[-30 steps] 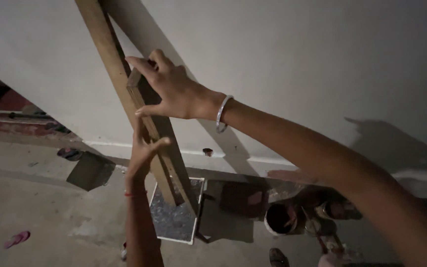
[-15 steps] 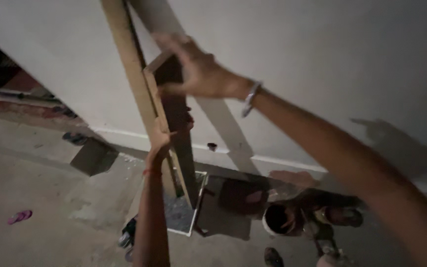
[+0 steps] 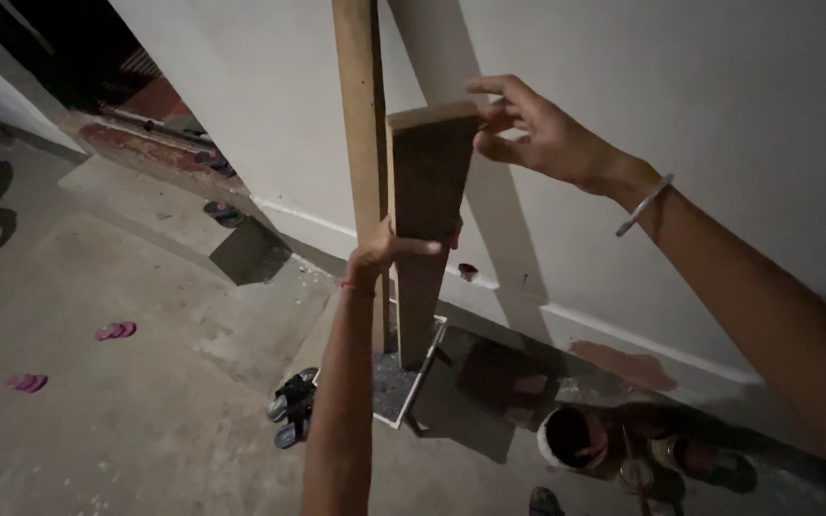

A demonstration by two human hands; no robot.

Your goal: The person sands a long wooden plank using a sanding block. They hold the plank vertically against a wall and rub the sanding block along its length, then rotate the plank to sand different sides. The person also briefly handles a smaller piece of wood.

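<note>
Where the two hands meet, at the centre of the frame, stands a short dark flat wooden board [image 3: 423, 220], upright, its pale top edge in the upper middle and its lower end down on a grey square slab with a light frame [image 3: 396, 390] on the floor.

Right hand [image 3: 539, 134]: upper centre-right, at the board's top right corner. Fingers loosely curled and slightly parted; thumb and fingertips touch the top edge and corner, the forefinger stretched out above it. A thin metal bangle [image 3: 644, 204] sits on the wrist.

Left hand [image 3: 389, 253]: centre, reaching up from the lower edge of the frame. Fingers closed around the board at mid-height, the thumb lying across its dark face. A red thread band [image 3: 356, 286] circles the wrist.

Long pale wooden batten [image 3: 363, 143]: just left of the board, running from the top edge of the frame down to the slab, close alongside the board; whether the two touch cannot be told.

White plastered wall [image 3: 700, 86]: fills the upper right, with a pale skirting line along its foot.

Grey concrete floor [image 3: 126, 420]: lower left. On it: dark sandals [image 3: 292, 407] beside the slab, pink sandals [image 3: 115, 331] at far left, and a round white bucket with a dark inside [image 3: 571, 440] at lower right.
</note>
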